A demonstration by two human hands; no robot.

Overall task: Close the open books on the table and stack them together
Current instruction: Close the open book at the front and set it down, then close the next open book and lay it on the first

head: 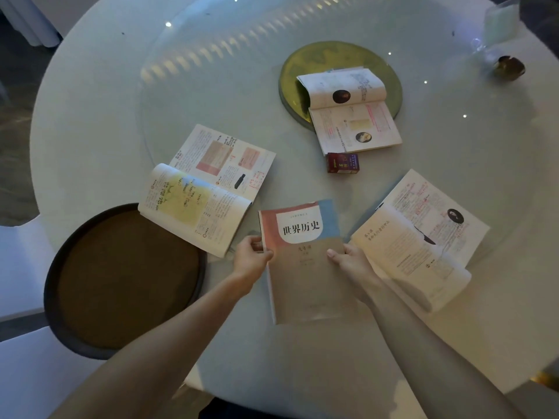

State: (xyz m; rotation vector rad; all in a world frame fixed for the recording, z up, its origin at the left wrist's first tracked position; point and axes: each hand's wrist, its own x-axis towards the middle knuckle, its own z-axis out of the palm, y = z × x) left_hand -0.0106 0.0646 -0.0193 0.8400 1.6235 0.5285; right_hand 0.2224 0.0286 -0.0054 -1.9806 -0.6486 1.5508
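First book (302,261) closed, cover up, pinched at both side edges by left hand (251,258) and right hand (351,261), three open books (left (208,189), right (420,234), beyond (351,110) the grip) still need closing, likely next.

Dim bluish light, warm glow at lower right, pinpoint glare on the glass turntable (187,95), wide-angle bending, soft edges

Dining rm: round table (90,116) w/ glass turntable (242,71).
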